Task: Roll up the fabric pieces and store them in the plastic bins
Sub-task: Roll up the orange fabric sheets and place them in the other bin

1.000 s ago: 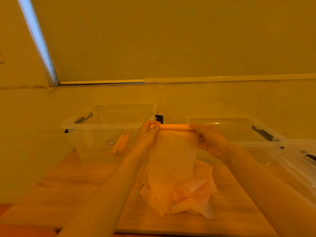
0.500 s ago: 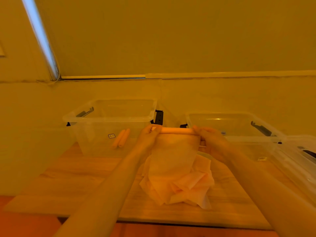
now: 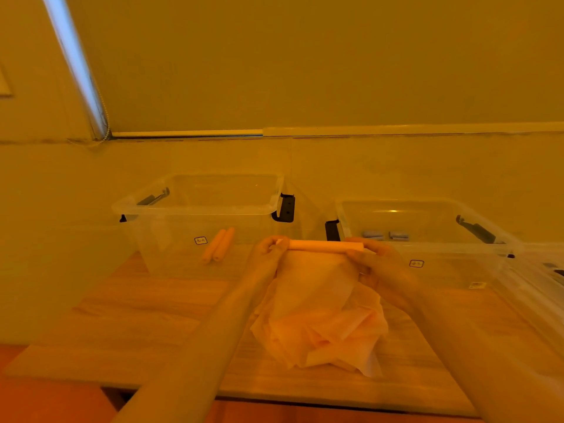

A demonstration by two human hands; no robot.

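Observation:
I hold a thin orange fabric piece (image 3: 314, 282) up over the table, its top edge wound into a tight roll (image 3: 325, 245). My left hand (image 3: 268, 254) pinches the roll's left end and my right hand (image 3: 374, 264) its right end. The unrolled part hangs down onto a heap of more orange fabric pieces (image 3: 323, 334). The left clear plastic bin (image 3: 195, 209) holds two orange rolls (image 3: 219, 249). The right clear plastic bin (image 3: 427, 248) holds grey-blue rolls (image 3: 385, 235).
Both bins stand at the back of a wooden table (image 3: 146, 319) against a wall. A further clear plastic piece (image 3: 546, 279) lies at the far right edge. The table's front edge (image 3: 274, 395) runs just below the fabric heap.
The roll and both hands sit lower in view as the camera tilted up. The right bin's grey-blue rolls have come into sight. Both hands still hold the roll's ends.

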